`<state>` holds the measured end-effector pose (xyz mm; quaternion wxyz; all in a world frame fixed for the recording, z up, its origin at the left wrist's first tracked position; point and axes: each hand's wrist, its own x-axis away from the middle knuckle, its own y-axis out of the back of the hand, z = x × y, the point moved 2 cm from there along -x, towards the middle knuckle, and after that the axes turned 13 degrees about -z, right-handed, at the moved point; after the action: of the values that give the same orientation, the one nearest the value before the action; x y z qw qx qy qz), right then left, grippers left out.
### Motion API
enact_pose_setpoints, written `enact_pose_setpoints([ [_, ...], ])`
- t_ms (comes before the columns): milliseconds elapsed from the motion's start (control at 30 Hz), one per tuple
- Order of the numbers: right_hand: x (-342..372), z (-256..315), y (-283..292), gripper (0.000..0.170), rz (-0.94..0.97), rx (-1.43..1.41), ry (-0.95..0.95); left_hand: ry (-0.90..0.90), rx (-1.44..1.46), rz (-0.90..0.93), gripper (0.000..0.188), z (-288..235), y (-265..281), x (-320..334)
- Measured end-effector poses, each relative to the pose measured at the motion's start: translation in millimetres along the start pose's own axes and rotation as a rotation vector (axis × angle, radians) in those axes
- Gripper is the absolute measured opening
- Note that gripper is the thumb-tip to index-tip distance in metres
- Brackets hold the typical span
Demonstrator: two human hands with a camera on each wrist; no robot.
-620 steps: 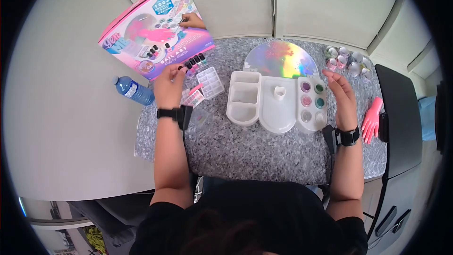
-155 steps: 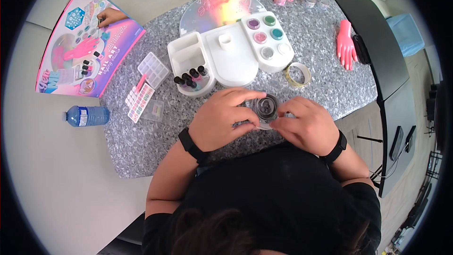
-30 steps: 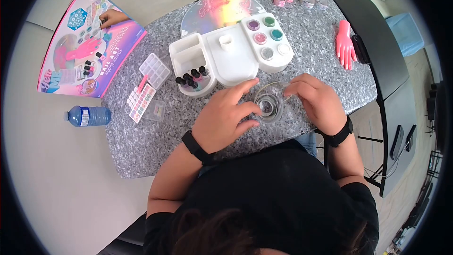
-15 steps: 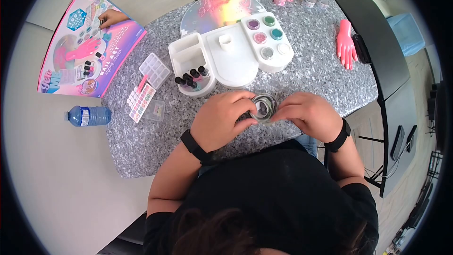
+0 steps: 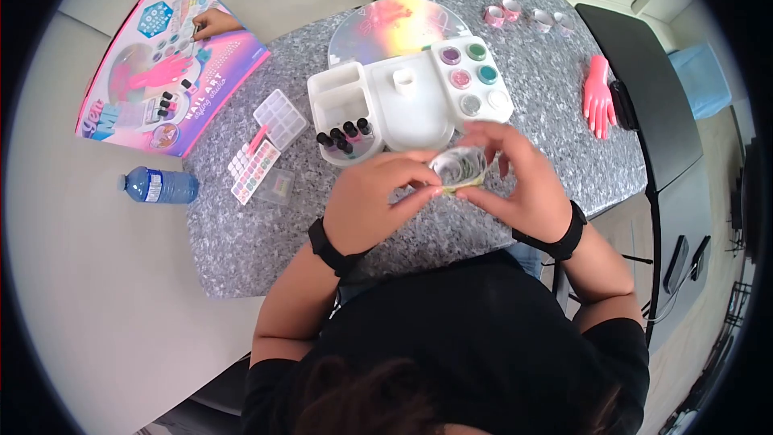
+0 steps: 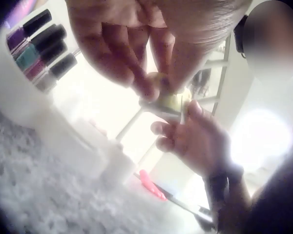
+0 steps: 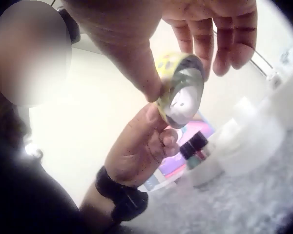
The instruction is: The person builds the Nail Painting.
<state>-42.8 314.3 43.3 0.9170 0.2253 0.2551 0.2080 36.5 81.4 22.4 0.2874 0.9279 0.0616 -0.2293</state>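
Both hands hold a ring-shaped coil [image 5: 457, 167] low over the table, below the white tray [image 5: 412, 133]. Its outside is yellow with a pattern in the right wrist view, where the coil [image 7: 162, 73] stands tilted with a pale, shiny inside. The left hand [image 5: 366, 197] pinches the coil's left edge between thumb and fingers. On the other side, the right hand [image 5: 527, 189] has its thumb at the lower edge and its fingers arched over the far right side. In the left wrist view, fingers hide part of the coil [image 6: 171, 101].
Dark-capped bottles [image 5: 345, 138] stand in the tray's left section; glitter pots [image 5: 460, 78] fill the right. At left are a box [image 5: 173, 64], a water bottle [image 5: 161, 185], a compartment case [image 5: 280, 118] and sticker sheet [image 5: 255, 171]. Small rolls [image 5: 510, 10] and a pink model hand [image 5: 598, 98] lie right.
Since half a second ago, the coil has been tilted and its yellow edge shows. The right hand's fingers have lifted and spread over its far side. Earlier, the bottles moved from beside the box into the tray.
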Motion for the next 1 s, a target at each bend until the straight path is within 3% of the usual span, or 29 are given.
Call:
enact_pose_setpoints([
  [67, -18.3, 8.0, -3.8, 0.07, -0.035, -0.066, 0.052, 0.118, 0.162, -0.155, 0.016, -2.0, 11.7, -5.3],
  [233, -75.5, 25.2, -31.1, 0.061, -0.101, -0.218, 0.199, 0.106, 0.164, -0.395, 0.018, 15.3, 41.5, -7.6],
  [367, -123.3, 33.0, -67.0, 0.056, -0.055, -0.036, 0.33, 0.127, 0.122, -0.587, 0.026, 40.6, 70.4, -11.9],
  [467, -150.4, 22.5, -97.2, 0.055, 0.068, 0.001, 0.248, 0.274, 0.304, -0.833, 0.038, 49.2, 88.2, -10.2],
  [500, -156.8, 18.1, -107.0, 0.055, 0.145, 0.031, 0.194, 0.259, 0.296, -0.844, 0.038, 51.3, 90.2, -10.4],
  [567, -164.9, 17.1, -123.3, 0.053, 0.176, 0.07, 0.226, 0.41, 0.384, -0.932, 0.043, 63.2, 91.3, -8.6],
  [767, -169.1, 28.3, -134.5, 0.046, 0.367, 0.295, 0.223, 0.46, 0.429, -0.878, 0.046, 68.0, 80.7, -8.3],
  [833, -165.3, 22.1, -129.1, 0.047, 0.145, 0.192, 0.39, 0.423, 0.309, -0.868, 0.045, 64.1, 78.5, -8.2],
  [1000, -191.5, -23.1, -46.1, 0.036, -0.113, 0.086, 0.256, 0.314, 0.173, -0.855, 0.038, 54.7, 70.1, -7.1],
])
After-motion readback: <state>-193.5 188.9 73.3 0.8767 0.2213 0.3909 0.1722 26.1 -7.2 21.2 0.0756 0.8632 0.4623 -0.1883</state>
